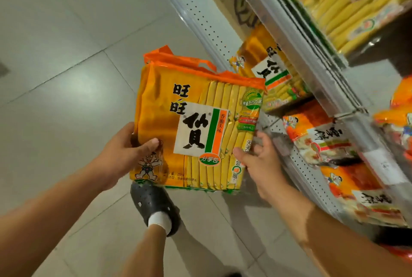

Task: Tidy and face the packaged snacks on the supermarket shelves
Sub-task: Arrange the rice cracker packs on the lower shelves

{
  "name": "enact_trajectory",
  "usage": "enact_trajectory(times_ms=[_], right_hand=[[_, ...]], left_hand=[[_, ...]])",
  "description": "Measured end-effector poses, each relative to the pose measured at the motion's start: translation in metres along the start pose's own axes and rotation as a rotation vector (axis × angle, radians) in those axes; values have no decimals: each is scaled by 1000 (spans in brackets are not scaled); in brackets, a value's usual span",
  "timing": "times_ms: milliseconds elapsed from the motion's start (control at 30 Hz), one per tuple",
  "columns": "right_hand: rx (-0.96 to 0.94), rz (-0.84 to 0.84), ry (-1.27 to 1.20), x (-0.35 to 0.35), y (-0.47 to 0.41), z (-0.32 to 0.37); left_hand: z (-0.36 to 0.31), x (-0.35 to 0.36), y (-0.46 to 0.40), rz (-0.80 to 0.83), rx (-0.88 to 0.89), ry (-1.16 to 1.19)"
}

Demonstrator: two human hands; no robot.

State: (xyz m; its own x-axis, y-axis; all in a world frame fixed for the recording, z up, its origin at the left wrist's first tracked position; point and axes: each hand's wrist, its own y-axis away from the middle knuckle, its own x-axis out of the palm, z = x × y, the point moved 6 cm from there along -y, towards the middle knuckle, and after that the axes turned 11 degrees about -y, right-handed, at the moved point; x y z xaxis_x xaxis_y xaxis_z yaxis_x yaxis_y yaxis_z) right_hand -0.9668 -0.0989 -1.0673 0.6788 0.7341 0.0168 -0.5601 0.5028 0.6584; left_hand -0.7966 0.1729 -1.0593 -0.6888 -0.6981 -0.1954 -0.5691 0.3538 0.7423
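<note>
An orange snack pack (196,125) is held upright, pinched at its lower corners by the left hand (124,154) and right hand (260,160); the shelf (312,165) lies right, nearer the right hand.

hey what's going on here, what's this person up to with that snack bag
A person is holding a large orange and yellow snack bag out in the aisle, printed front facing them. The left hand grips its lower left edge, the right hand its lower right. More of the same bags sit on the shelf to the right. The held bag is not yet on a shelf.
</note>
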Motion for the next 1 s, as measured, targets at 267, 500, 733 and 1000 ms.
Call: enact_trajectory(times_ms=[267,500,733,1000], right_hand=[[-39,112,168,157,-89,99],[26,-9,155,190,-189,125],[-5,-202,150,170,-273,151],[-150,-541,57,133,-324,177]], left_hand=[[-58,-142,-61,-139,10,6],[-128,-180,-175,-52,24,-189],[-207,-155,-312,1,198,-425],[-292,-101,-400,141,555,-382]])
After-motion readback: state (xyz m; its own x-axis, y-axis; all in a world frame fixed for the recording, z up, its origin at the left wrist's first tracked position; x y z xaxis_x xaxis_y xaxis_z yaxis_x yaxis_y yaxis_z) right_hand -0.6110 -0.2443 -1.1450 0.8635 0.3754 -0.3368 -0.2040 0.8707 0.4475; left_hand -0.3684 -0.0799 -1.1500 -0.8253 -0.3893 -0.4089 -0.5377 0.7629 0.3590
